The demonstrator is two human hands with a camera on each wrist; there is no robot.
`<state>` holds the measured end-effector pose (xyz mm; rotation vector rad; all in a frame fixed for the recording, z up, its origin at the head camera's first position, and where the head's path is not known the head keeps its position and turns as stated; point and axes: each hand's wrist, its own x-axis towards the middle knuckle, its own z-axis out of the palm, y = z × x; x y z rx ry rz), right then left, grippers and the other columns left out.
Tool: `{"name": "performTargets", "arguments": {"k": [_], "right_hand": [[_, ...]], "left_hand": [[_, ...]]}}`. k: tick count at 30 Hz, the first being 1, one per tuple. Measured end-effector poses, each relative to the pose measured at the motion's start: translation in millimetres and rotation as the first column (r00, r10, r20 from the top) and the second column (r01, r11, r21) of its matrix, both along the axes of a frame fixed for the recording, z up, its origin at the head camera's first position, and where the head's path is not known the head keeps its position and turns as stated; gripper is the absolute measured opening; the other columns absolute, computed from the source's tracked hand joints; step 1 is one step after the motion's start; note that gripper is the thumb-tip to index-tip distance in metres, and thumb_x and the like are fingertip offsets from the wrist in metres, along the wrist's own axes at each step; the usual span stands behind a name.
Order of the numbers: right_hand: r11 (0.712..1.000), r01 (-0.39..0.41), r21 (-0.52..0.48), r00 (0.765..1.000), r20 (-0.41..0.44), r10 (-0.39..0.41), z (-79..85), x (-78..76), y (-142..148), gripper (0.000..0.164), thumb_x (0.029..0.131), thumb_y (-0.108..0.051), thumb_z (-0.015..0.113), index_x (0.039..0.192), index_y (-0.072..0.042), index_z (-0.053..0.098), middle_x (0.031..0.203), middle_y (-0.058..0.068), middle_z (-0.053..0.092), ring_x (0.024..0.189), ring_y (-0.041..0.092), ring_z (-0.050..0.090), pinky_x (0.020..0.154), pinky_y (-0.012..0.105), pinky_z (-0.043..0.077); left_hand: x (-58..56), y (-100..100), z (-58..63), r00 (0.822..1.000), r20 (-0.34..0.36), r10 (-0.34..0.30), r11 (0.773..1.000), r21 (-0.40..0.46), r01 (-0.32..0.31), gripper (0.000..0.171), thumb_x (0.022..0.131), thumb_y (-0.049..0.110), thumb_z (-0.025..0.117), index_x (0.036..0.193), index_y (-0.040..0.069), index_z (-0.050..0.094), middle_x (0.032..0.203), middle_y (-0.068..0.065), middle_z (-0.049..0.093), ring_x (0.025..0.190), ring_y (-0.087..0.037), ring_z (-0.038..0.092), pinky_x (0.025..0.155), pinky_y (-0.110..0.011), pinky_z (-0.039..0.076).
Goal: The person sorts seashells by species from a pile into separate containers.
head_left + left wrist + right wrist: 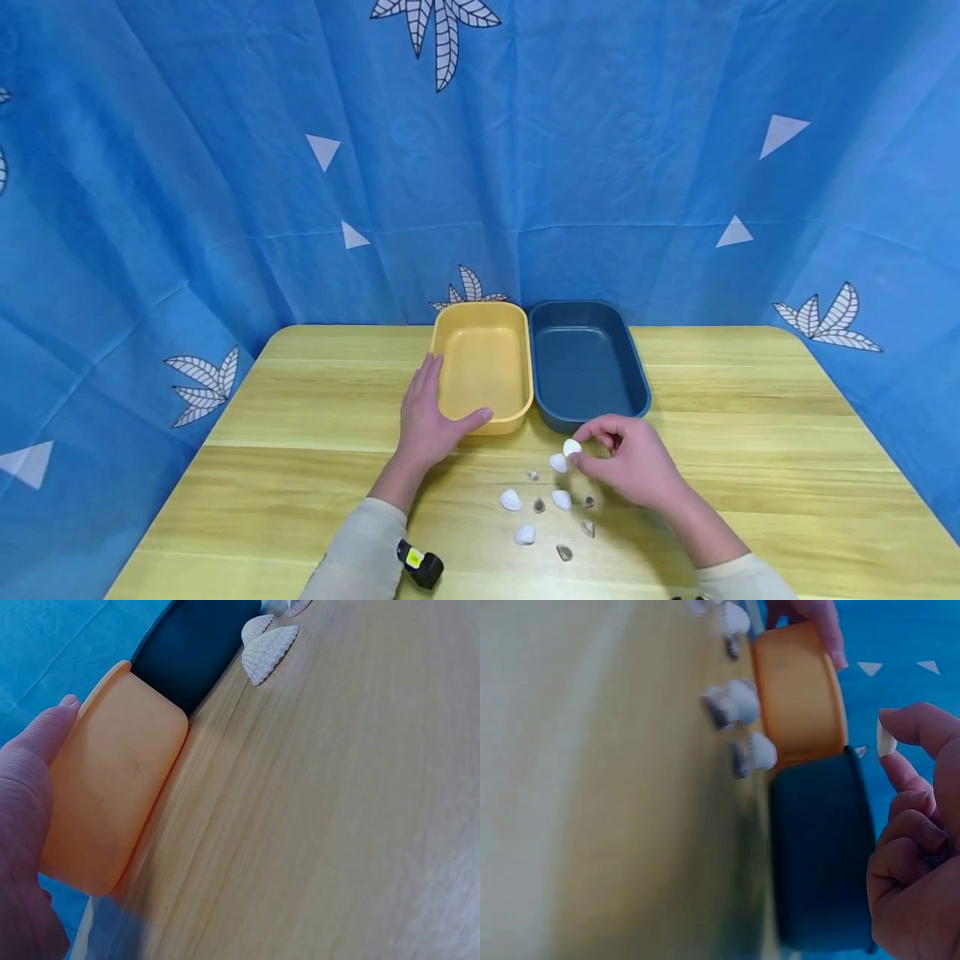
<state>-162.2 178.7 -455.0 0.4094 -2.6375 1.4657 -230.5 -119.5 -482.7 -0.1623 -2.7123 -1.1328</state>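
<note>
Between thumb and forefinger, my right hand (636, 460) pinches a white seashell (572, 447), just off the front edge of the dark blue plastic box (588, 367). In the right wrist view this shell (886, 739) appears edge-on above the table. My left hand (429, 423) rests against the yellow plastic box (483, 371), fingers extended along its left side and thumb at the front rim. The left wrist view shows the thumb on that box's outer wall (112, 780). Both boxes look empty inside and stand side by side.
Several loose shells lie on the wooden table (300, 500) in front of the boxes, among them a white shell (510, 500) and a small brown shell (564, 552). A blue patterned curtain (600, 167) hangs behind the table and around its sides.
</note>
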Motion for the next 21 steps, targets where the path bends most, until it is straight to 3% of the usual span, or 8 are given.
{"name": "performTargets", "arguments": {"k": [9,21], "right_hand": [[1.0,-0.006,-0.025,0.995,-0.097,0.003,25.1,-23.7,-16.6,0.015,0.078,-0.018,0.087,0.086,-0.021,0.075,0.063,-0.005,0.038,0.059,0.015,0.038,0.055,0.028,0.031],[1.0,-0.001,-0.011,0.995,-0.095,0.0,42.9,-63.4,-40.6,0.013,0.081,-0.022,0.085,0.087,-0.018,0.075,0.063,-0.001,0.037,0.056,0.021,0.038,0.054,0.031,0.03]], "left_hand": [[-0.7,0.2,-1.2,1.0,-0.006,0.004,1.0,0.008,-0.004,0.119,0.07,0.072,0.077,0.16,0.019,0.021,0.166,0.003,0.012,0.149,-0.026,0.014,0.116,-0.054,0.016],[0.9,0.8,1.3,1.0,-0.002,0.011,1.0,0.006,-0.011,0.118,0.07,0.071,0.077,0.161,0.02,0.02,0.166,0.002,0.012,0.149,-0.027,0.015,0.116,-0.055,0.016]]}}
